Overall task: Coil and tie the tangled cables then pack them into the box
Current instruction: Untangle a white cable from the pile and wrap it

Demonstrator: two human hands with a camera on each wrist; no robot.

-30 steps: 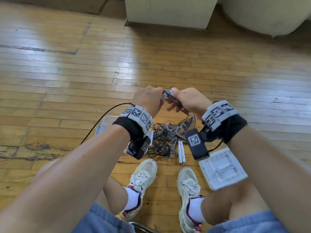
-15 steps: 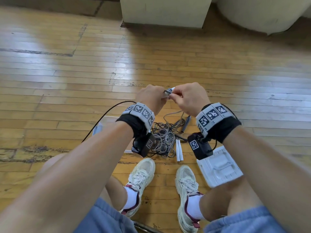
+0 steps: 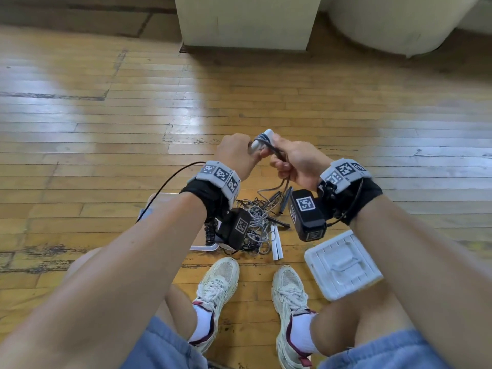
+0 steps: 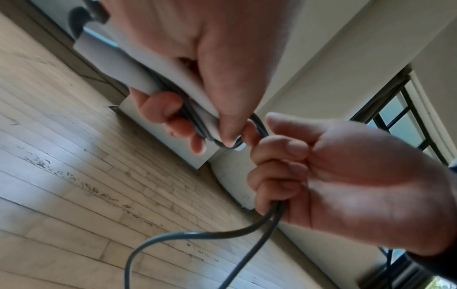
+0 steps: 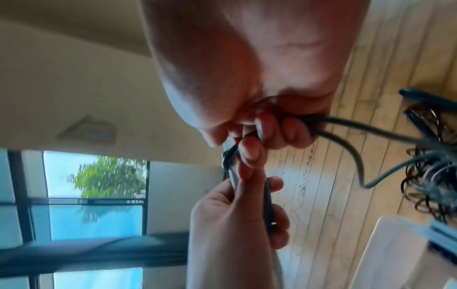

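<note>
A grey cable (image 4: pixel 195 234) is clamped in the curled fingers of the right hand (image 4: pixel 346 185); a white tie strip (image 4: pixel 138 72), with cable turns laid against it, is pinched by the left hand (image 4: pixel 197 48). For a neat wrap, tension should be kept even and each turn laid beside the last. The tangled pile (image 3: pixel 255 222) lies on the floor beside the box (image 3: pixel 159 201); the lid (image 3: pixel 343 265) lies apart.
</note>
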